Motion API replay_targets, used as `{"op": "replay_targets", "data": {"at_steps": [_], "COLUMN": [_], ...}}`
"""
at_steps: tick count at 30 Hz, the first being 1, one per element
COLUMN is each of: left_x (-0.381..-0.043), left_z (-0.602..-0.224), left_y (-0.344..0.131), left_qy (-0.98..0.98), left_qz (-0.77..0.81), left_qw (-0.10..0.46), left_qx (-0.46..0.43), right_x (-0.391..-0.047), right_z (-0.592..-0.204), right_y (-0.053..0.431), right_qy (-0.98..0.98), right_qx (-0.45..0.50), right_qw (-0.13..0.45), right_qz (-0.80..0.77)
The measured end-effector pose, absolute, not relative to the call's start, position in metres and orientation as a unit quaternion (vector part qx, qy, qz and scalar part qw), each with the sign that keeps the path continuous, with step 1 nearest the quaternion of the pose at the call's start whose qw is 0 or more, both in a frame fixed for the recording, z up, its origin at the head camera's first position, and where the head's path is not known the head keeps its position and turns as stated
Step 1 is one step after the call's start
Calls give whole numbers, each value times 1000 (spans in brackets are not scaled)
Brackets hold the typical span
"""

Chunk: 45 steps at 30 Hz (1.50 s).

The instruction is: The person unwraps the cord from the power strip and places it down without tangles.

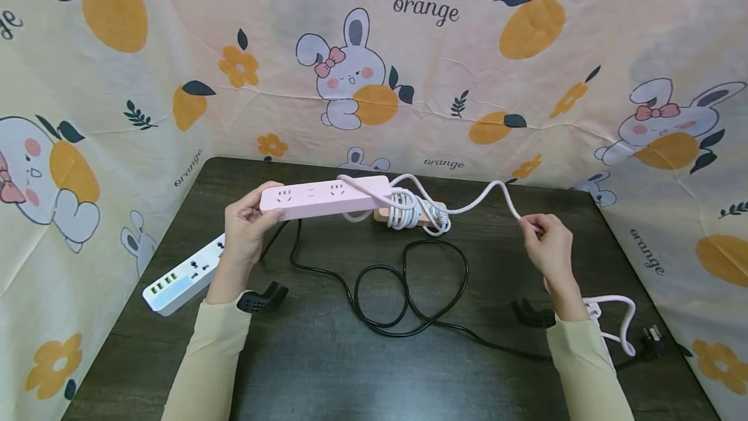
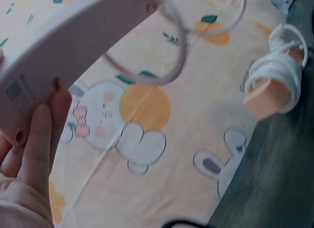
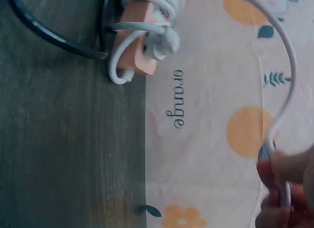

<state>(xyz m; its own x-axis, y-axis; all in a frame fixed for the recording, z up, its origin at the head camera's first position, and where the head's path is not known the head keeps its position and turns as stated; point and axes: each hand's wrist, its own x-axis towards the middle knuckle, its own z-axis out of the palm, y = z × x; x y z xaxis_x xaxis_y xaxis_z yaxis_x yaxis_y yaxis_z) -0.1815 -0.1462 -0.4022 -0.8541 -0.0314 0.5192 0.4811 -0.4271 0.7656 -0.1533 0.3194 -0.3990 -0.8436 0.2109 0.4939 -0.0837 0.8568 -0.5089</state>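
Observation:
My left hand point(image 1: 248, 219) grips the left end of a pink power strip point(image 1: 315, 197), held up above the table. In the left wrist view the underside of the pink power strip point(image 2: 73, 46) shows, with fingers beneath it. A pale pink cord point(image 1: 482, 197) loops over the strip's right end and runs right to my right hand point(image 1: 549, 245), which pinches it between thumb and fingers. The right wrist view shows the same cord point(image 3: 289, 66) curving up from the right hand point(image 3: 289, 188). Part of the cord's loop behind the strip is hidden.
An orange power strip point(image 3: 135, 36) wrapped in white cord point(image 1: 403, 210) lies at the table's back. A white power strip point(image 1: 187, 275) with a coiled black cord point(image 1: 350, 288) lies left. A white cord point(image 1: 628, 323) and black plug point(image 1: 651, 336) are at right. A printed cloth point(image 1: 245, 18) hangs behind.

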Motion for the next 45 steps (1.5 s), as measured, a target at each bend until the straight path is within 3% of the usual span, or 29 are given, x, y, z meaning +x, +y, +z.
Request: {"op": "replay_targets", "data": {"at_steps": [9, 18, 33, 40, 45], "left_x": [-181, -182, -187, -189, -190], "left_z": [-408, -420, -431, -441, -448], "left_y": [-179, -210, -235, -239, -241], "left_qy": [-542, -565, -533, -526, -530], "left_qz": [-799, -796, -793, -787, -779], "left_qw": [159, 198, 279, 295, 294], "left_qx": [-209, -92, 91, 129, 159], "right_x": [-149, -137, -112, -100, -91], "right_z": [-382, -378, -380, -384, -390], "right_y": [341, 369, 377, 365, 356], "right_qy": [-852, -794, -778, -808, -836], "right_qx": [-250, -329, -293, -238, -150], "right_qw": [303, 308, 377, 377, 383], "right_qz": [346, 409, 409, 386, 364]}}
